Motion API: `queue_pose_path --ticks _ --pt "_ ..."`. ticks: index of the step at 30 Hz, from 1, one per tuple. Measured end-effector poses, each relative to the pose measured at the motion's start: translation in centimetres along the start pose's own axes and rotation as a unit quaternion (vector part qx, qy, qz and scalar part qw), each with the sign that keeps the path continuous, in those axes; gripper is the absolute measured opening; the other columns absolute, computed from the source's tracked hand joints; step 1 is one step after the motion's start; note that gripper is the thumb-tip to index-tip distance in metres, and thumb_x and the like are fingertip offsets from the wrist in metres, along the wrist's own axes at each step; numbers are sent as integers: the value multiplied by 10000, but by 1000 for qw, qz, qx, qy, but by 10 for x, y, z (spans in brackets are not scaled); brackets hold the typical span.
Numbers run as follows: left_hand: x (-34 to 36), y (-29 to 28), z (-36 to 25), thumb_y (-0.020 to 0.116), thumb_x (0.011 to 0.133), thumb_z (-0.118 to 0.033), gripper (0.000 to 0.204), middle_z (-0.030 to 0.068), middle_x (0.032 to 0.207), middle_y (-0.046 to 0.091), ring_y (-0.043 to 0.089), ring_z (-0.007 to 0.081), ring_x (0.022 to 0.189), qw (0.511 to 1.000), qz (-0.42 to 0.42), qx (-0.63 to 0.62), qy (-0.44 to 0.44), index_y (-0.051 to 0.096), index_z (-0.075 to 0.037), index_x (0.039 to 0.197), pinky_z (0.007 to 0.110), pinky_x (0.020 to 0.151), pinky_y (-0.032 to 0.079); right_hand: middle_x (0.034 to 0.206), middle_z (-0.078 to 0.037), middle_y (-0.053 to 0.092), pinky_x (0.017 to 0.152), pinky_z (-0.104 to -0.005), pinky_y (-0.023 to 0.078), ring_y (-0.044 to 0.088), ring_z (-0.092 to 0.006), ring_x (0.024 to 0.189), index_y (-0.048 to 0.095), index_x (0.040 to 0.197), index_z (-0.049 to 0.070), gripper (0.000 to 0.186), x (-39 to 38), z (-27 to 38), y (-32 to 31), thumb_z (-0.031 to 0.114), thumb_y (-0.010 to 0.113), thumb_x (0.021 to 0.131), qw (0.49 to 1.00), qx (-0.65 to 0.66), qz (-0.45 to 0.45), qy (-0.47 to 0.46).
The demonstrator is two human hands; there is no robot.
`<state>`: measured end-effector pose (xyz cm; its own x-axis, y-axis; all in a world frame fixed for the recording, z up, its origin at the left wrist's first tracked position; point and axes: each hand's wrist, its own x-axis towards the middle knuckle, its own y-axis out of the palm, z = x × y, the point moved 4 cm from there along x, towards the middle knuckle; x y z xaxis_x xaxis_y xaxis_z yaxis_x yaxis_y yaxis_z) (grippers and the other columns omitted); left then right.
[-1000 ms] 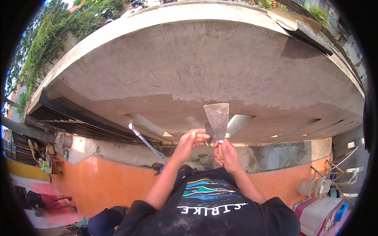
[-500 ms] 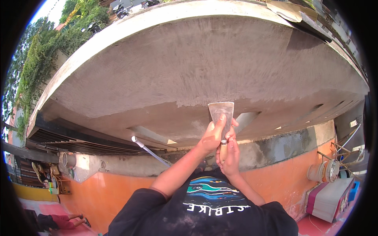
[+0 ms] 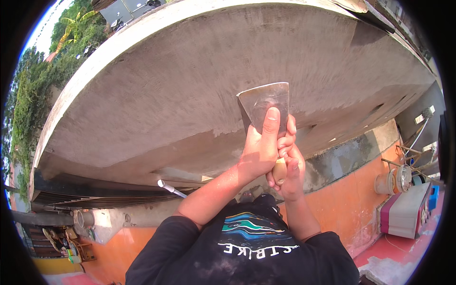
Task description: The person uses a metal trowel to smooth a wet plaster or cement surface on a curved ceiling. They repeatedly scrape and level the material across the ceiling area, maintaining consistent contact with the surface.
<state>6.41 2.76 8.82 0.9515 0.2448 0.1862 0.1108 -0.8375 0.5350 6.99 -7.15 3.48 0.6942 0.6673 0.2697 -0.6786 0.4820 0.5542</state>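
A broad scraper (image 3: 267, 97) with a flared metal blade and a wooden handle (image 3: 280, 170) lies against the grey plastered wall (image 3: 190, 85). Its wide edge points away from me and looks flush with the surface or nearly so. My left hand (image 3: 259, 147) grips the neck of the tool, thumb stretched along the blade's face. Around the wooden handle just below, my right hand (image 3: 293, 178) is closed, its fingers close against the left hand. The lower part of the blade is hidden by my fingers. Smoother, darker plaster meets a rougher, lighter area beside the tool.
A white pipe (image 3: 171, 188) sticks up left of my arm, near a dark metal grille (image 3: 95, 197). Buckets (image 3: 384, 183) and a grey-and-maroon box-shaped object (image 3: 403, 213) stand on the right. Below runs an orange surface (image 3: 337, 204); greenery (image 3: 33, 90) grows beyond the wall at left.
Both hands and the scraper have moved up the wall, away from my body. The blade has tilted slightly, and the view has shifted a little. The grip stays the same.
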Motion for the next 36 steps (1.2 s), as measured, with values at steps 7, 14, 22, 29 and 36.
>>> queue_pose_path --ticks 7,14,22,29,36 --pt "-31 -14 68 348 1048 -506 515 -33 590 349 389 87 537 978 -73 -3 -197 486 -40 876 241 544 354 1097 -98 483 363 -177 348 518 -86 556 375 1131 56 523 -61 -42 -11 541 492 976 988 5 -154 -1" --pt "-33 -22 74 370 1057 -446 474 -21 592 400 380 70 514 980 -71 -40 -180 501 -38 855 232 477 335 1228 -64 429 430 -184 371 468 -56 574 374 1039 64 257 -63 -54 -18 209 580 985 983 52 -176 -19" --pt "-4 -7 19 408 1042 -473 492 -11 629 427 384 55 518 995 -8 20 -92 498 -31 845 232 472 357 1199 -41 419 438 -182 393 465 -48 588 365 1028 72 323 -15 -31 2 284 603 979 991 63 -92 -79" --pt "-18 4 31 381 1047 -485 504 -14 629 426 383 54 516 985 -46 -4 -169 489 -35 848 230 486 351 945 -67 511 376 -177 306 444 -65 489 370 1060 117 343 -37 -22 6 409 538 998 992 7 -119 -48" --pt "-30 -22 66 376 1055 -456 479 -21 643 430 377 56 537 985 -57 -13 -165 492 -43 843 236 500 358 805 -65 538 356 -174 281 426 -68 441 387 1081 131 286 -56 -54 -12 386 503 1021 980 -2 -193 39"
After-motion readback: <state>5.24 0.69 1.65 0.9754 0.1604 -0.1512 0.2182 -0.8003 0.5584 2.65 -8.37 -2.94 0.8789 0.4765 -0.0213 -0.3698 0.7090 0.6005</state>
